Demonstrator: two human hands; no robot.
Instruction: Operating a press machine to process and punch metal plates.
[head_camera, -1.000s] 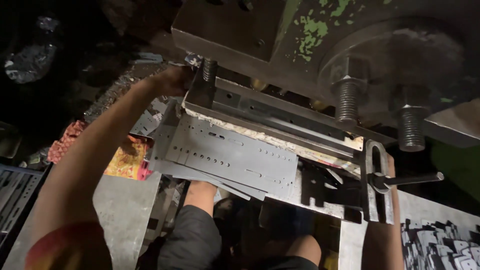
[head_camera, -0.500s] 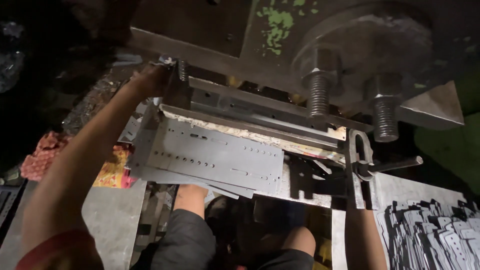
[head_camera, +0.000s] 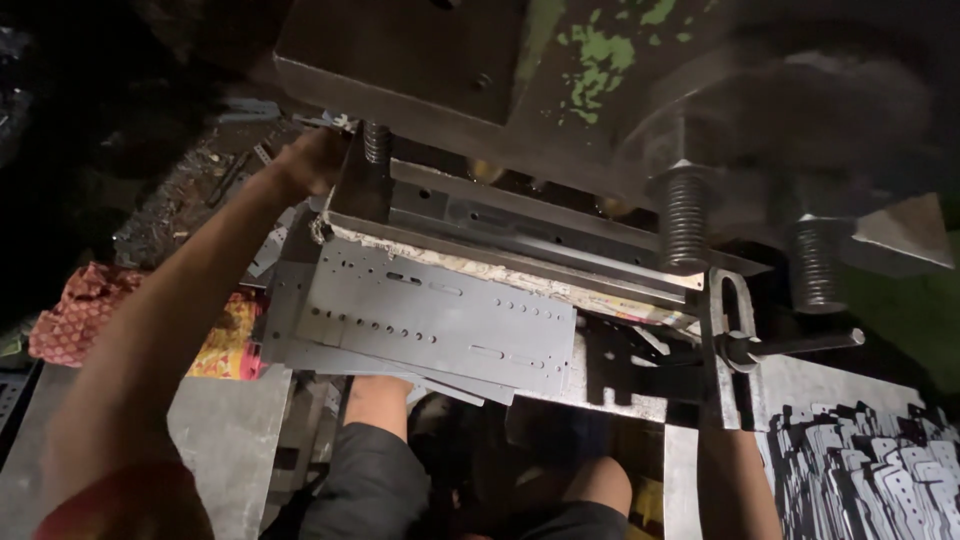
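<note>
Punched sheet (head_camera: 435, 325) lies seated under the press (head_camera: 600, 90), just right of the left hand (head_camera: 312, 160), fingers hidden, grip untellable; right hand unseen; finished stack (head_camera: 880, 470) lower right, pressing seemingly pending.

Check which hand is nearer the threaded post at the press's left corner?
Left. The left hand reaches up right beside the threaded post. The right hand is hidden; only its forearm shows, low and far right.

The left hand (head_camera: 312, 160) is reaching to ten o'clock beside the threaded post (head_camera: 376, 142); the perforated grey sheet (head_camera: 440, 325) is lying at centre; stamped plates (head_camera: 880, 465) are piling at four o'clock
</note>
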